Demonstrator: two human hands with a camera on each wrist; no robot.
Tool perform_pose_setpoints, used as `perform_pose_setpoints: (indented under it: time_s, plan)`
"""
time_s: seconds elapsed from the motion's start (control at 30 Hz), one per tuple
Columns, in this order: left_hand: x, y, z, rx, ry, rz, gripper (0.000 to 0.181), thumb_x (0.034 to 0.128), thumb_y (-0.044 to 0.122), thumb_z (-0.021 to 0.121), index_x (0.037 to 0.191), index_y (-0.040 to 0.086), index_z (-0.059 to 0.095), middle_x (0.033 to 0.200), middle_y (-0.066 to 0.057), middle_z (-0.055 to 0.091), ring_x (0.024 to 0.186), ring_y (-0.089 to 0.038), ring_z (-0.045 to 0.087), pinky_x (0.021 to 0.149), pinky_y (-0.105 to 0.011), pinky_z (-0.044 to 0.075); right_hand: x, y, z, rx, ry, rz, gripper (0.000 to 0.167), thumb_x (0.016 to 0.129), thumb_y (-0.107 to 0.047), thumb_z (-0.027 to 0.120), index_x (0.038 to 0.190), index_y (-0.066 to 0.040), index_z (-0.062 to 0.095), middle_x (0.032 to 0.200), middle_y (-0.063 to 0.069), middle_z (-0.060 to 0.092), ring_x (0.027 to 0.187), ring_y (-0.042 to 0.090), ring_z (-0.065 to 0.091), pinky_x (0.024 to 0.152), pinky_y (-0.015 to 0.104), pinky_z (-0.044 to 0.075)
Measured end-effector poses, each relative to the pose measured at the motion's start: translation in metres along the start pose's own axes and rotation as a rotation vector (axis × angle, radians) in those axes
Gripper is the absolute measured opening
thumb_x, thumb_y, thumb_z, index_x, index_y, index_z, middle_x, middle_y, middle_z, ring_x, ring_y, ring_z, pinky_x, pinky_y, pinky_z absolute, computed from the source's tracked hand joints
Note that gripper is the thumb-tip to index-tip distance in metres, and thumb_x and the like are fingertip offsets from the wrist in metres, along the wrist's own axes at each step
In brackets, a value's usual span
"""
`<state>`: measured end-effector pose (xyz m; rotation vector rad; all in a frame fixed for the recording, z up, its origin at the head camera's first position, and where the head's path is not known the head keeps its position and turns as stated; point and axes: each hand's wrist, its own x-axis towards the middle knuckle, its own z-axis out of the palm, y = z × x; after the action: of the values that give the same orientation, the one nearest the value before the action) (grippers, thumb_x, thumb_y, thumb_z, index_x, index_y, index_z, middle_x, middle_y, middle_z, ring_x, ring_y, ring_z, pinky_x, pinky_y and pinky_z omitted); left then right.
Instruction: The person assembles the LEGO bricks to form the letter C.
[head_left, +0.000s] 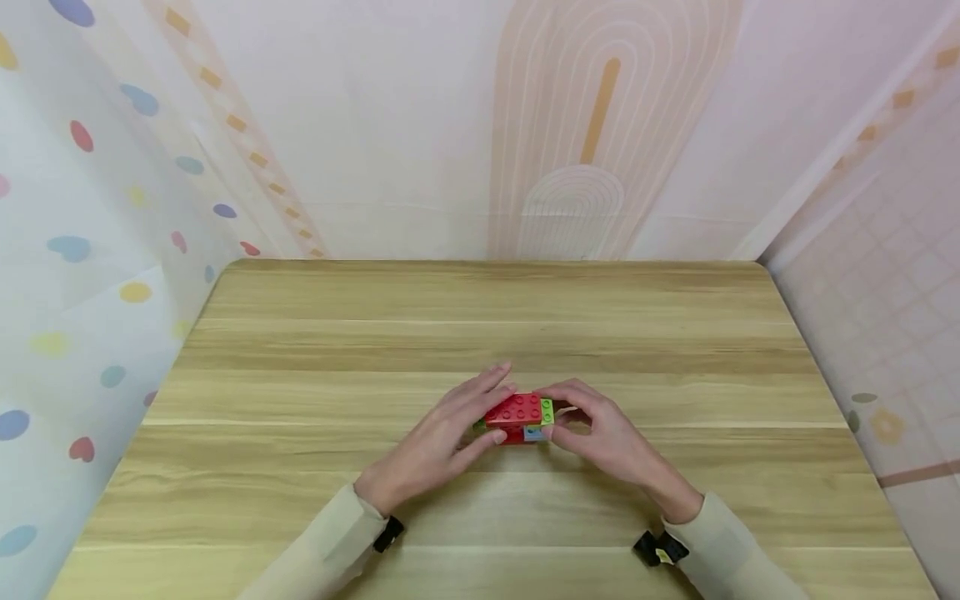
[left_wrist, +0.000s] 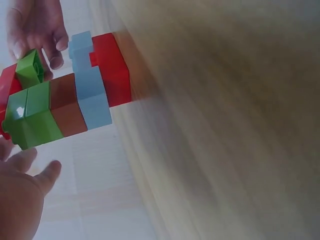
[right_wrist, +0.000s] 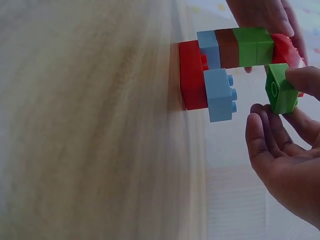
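In front of me stands a stack of toy building bricks. At its foot is a red brick (right_wrist: 191,75) with two light blue bricks (right_wrist: 218,95) on top. Above the left blue one are a brown brick (left_wrist: 68,104) and green bricks (left_wrist: 41,117). Across the top lies a red brick (head_left: 517,409). My right hand (head_left: 603,433) pinches a green brick (right_wrist: 282,89) at that red brick's right end, over a gap above the right blue brick. My left hand (head_left: 442,429) lies around the stack's left side, fingers extended against the top red brick, thumb apart in front.
The stack rests on a wood-grain table (head_left: 360,350). Patterned cloth walls (head_left: 405,133) stand behind it and at both sides. A black strap-like device (head_left: 660,548) is at the right wrist and another (head_left: 387,534) at the left.
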<state>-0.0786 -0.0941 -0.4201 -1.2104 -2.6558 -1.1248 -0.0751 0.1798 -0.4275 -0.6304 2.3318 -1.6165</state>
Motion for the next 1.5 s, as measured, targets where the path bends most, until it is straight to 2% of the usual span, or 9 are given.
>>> perform_pose_setpoints:
  time_s: [0.13, 0.27, 0.4, 0.63, 0.83, 1.07, 1.23, 1.5]
  plan:
    - [-0.005, 0.000, 0.000, -0.075, 0.007, -0.100, 0.073, 0.1011, 0.029, 0.069, 0.162, 0.013, 0.033, 0.172, -0.001, 0.020, 0.155, -0.026, 0.025, 0.123, -0.053, 0.029, 0.000, -0.003, 0.000, -0.003, -0.007, 0.012, 0.043, 0.098, -0.016, 0.073, 0.139, -0.006, 0.062, 0.130, 0.008, 0.063, 0.111, 0.026, 0.064, 0.096, 0.035, 0.058]
    - [-0.009, -0.001, 0.000, -0.158, 0.030, -0.214, 0.079, 0.0975, 0.025, 0.074, 0.163, 0.017, 0.031, 0.167, 0.000, 0.031, 0.151, -0.026, 0.034, 0.121, -0.052, 0.033, 0.000, -0.004, -0.001, 0.002, -0.004, 0.048, 0.047, 0.097, -0.016, 0.074, 0.140, -0.005, 0.059, 0.132, 0.009, 0.062, 0.111, 0.024, 0.064, 0.097, 0.037, 0.057]
    - [-0.013, -0.005, 0.001, -0.216, 0.046, -0.280, 0.074, 0.0957, 0.020, 0.077, 0.158, 0.017, 0.038, 0.159, -0.002, 0.045, 0.143, -0.025, 0.047, 0.115, -0.045, 0.044, -0.001, -0.004, -0.002, 0.007, 0.008, 0.075, 0.049, 0.096, -0.018, 0.075, 0.140, -0.005, 0.057, 0.132, 0.010, 0.063, 0.111, 0.023, 0.064, 0.099, 0.040, 0.057]
    - [-0.017, -0.009, 0.004, -0.288, 0.093, -0.292, 0.054, 0.0938, 0.009, 0.077, 0.142, 0.008, 0.053, 0.141, -0.008, 0.061, 0.127, -0.027, 0.061, 0.106, -0.038, 0.053, -0.003, -0.001, -0.003, 0.009, 0.017, 0.065, 0.050, 0.095, -0.016, 0.077, 0.139, -0.006, 0.056, 0.134, 0.010, 0.063, 0.116, 0.025, 0.062, 0.101, 0.045, 0.055]
    - [-0.020, -0.010, 0.004, -0.326, 0.117, -0.324, 0.051, 0.0918, 0.006, 0.079, 0.137, 0.007, 0.056, 0.137, -0.009, 0.063, 0.125, -0.030, 0.063, 0.105, -0.038, 0.054, -0.007, 0.002, -0.004, -0.019, 0.045, 0.025, 0.050, 0.094, -0.013, 0.078, 0.139, -0.009, 0.057, 0.138, 0.008, 0.061, 0.124, 0.028, 0.059, 0.103, 0.051, 0.053]
    - [-0.021, -0.011, 0.004, -0.326, 0.121, -0.365, 0.045, 0.0921, 0.006, 0.078, 0.132, 0.008, 0.058, 0.131, -0.010, 0.067, 0.123, -0.028, 0.065, 0.104, -0.036, 0.054, -0.009, 0.002, -0.005, -0.041, 0.057, 0.032, 0.040, 0.095, -0.013, 0.076, 0.133, -0.012, 0.063, 0.131, 0.003, 0.066, 0.117, 0.026, 0.064, 0.104, 0.051, 0.053]
    - [-0.017, -0.012, 0.004, -0.357, 0.139, -0.380, 0.043, 0.0924, 0.003, 0.077, 0.131, 0.004, 0.058, 0.128, -0.012, 0.068, 0.119, -0.028, 0.067, 0.101, -0.033, 0.056, -0.004, 0.000, -0.008, -0.063, 0.065, 0.038, 0.039, 0.096, -0.012, 0.074, 0.133, -0.008, 0.064, 0.126, 0.005, 0.069, 0.113, 0.024, 0.067, 0.103, 0.049, 0.054]
    - [-0.005, -0.021, 0.002, -0.414, 0.187, -0.382, 0.041, 0.0935, 0.000, 0.075, 0.131, -0.003, 0.059, 0.122, -0.016, 0.070, 0.112, -0.029, 0.069, 0.095, -0.030, 0.059, 0.010, 0.000, -0.014, -0.108, 0.079, 0.011, 0.038, 0.098, -0.012, 0.073, 0.134, -0.005, 0.065, 0.122, 0.006, 0.070, 0.109, 0.023, 0.068, 0.099, 0.047, 0.057]
